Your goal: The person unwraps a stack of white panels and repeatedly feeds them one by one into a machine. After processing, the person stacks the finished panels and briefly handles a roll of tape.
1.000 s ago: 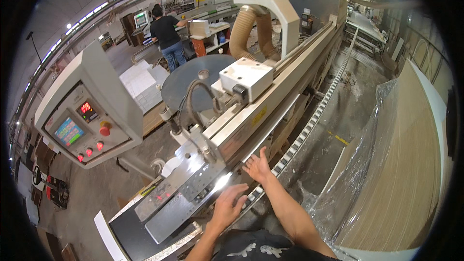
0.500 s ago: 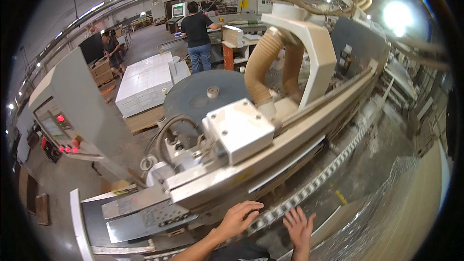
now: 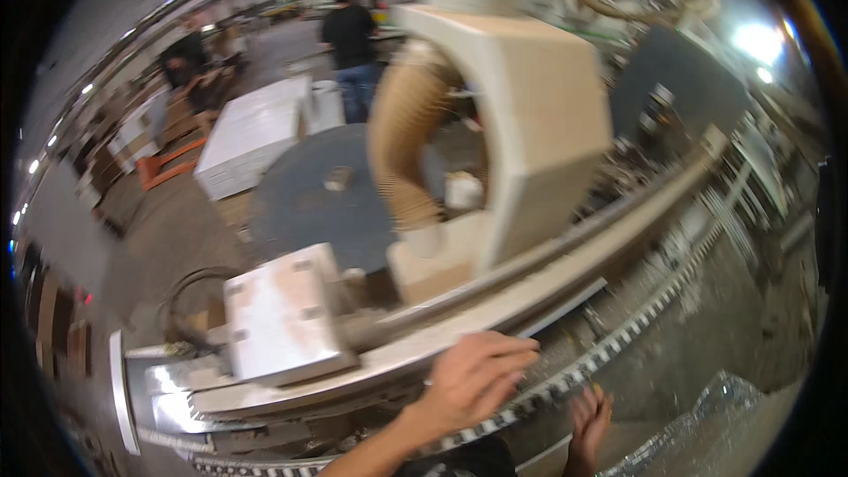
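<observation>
My left hand [image 3: 477,377] hangs over the near side of a long machine, in front of its beige rail [image 3: 565,281]. Its fingers stretch to the right with the thumb below them, and I see nothing held. Lower and to the right is my right hand [image 3: 590,420], fingers raised and apart, somewhat smeared, with nothing clear in it. Between and beneath the hands runs a slatted conveyor track [image 3: 609,349] of white and black blocks. Neither hand visibly touches the machine.
On the machine stand a white box-shaped housing [image 3: 283,314], a beige ribbed hose [image 3: 408,128] and a large angular cover [image 3: 548,115]. Behind are a round grey table [image 3: 322,203], a stack of white panels [image 3: 252,137] and a person in black [image 3: 349,40]. Clear plastic wrap [image 3: 698,424] lies at lower right.
My view has swung right and closer to the machine, so the control panel has left the picture. Both hands appear further right; the left one's fingers are closer together.
</observation>
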### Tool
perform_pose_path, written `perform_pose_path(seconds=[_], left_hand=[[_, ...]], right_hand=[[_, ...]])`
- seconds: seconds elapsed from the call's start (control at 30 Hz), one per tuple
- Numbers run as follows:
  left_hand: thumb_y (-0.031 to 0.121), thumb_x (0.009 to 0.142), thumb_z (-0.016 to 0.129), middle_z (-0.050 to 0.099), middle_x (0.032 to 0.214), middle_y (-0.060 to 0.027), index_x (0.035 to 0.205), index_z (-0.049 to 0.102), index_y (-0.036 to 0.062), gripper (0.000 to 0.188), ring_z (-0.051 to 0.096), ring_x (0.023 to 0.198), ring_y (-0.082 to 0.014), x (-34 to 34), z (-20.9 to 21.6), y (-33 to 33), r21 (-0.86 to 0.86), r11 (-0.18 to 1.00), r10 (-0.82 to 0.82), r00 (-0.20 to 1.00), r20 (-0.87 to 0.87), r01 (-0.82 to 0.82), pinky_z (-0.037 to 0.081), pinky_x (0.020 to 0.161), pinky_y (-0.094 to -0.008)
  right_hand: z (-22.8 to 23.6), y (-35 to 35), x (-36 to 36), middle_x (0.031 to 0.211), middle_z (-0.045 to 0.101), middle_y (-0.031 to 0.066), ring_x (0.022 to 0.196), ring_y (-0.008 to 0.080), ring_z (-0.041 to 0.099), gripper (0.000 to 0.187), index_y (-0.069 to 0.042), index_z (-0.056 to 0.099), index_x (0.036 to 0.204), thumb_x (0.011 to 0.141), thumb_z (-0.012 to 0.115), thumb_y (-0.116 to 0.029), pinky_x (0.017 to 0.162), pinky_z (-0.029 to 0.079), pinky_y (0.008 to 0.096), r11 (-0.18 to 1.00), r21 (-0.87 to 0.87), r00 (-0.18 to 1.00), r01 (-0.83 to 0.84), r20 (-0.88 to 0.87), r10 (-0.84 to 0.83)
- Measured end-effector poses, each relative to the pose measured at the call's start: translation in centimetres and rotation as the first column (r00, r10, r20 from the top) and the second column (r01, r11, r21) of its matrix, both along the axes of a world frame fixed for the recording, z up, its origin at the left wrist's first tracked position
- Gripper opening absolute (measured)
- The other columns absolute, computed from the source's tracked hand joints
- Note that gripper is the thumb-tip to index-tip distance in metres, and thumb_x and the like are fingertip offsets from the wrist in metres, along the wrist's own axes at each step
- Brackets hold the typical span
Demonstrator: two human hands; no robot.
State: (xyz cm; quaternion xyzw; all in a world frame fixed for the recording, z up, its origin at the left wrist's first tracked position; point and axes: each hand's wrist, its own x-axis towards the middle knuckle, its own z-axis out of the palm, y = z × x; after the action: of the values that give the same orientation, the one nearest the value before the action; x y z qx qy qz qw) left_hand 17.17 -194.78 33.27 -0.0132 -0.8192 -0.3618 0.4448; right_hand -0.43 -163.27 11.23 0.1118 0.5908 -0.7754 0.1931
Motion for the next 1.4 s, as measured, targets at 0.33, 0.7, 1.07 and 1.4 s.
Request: perform_pose_path(seconds=[0.33,0.7,1.07,1.4], left_hand=[[0.007,0.096,0.066,0.055,0.144,-0.0216,0.134,0.058,0.0034,0.038,0.051,0.134,-0.0406,-18.0,-3.1,1.4,-0.326,0.686,0.708,0.7,0.093,-0.651,0.039,0.114,-0.0555],[0.046,0.113,0.037,0.045,0.144,-0.027,0.139,0.047,-0.0002,0.054,0.047,0.135,-0.0427,-20.3,-6.8,2.3,-0.556,0.233,0.971,0.225,0.084,-0.798,0.037,0.114,-0.0581],[0.047,0.113,0.032,0.049,0.125,-0.0202,0.125,0.049,-0.0026,0.054,0.047,0.118,-0.0346,-21.8,-7.0,1.7,-0.587,0.02,0.995,0.072,-0.064,-0.809,0.038,0.106,-0.0517],[0.05,0.113,0.033,0.05,0.114,-0.0146,0.116,0.053,0.0005,0.054,0.047,0.107,-0.0281,-23.5,-6.6,2.0,-0.466,0.024,0.999,0.042,-0.029,-0.884,0.037,0.101,-0.0472]], right_hand=[[12.5,-11.4,-29.5,0.132,0.066,0.0163,0.121,0.0285,0.064,0.047,0.001,0.061,0.133,0.114,0.046,-0.039,0.105,0.049,0.0413,0.99,0.141,0.52,-0.027,-0.843,0.134],[14.2,-21.9,-42.5,0.118,0.074,-0.0037,0.137,0.0254,0.056,0.053,-0.022,0.072,0.113,0.105,0.039,-0.063,0.131,0.016,0.054,0.901,0.429,0.005,0.068,-0.903,0.43],[14.7,-21.6,-41.7,0.113,0.077,-0.0031,0.133,0.0252,0.059,0.066,-0.023,0.072,0.101,0.11,0.021,-0.063,0.132,0.016,0.0538,0.851,0.524,0.088,0.044,-0.85,0.519],[14.9,-21.5,-41.6,0.107,0.079,-0.0007,0.131,0.0295,0.061,0.072,-0.019,0.077,0.102,0.11,0.021,-0.064,0.13,0.02,0.0537,0.864,0.501,0.088,0.043,-0.864,0.496]])
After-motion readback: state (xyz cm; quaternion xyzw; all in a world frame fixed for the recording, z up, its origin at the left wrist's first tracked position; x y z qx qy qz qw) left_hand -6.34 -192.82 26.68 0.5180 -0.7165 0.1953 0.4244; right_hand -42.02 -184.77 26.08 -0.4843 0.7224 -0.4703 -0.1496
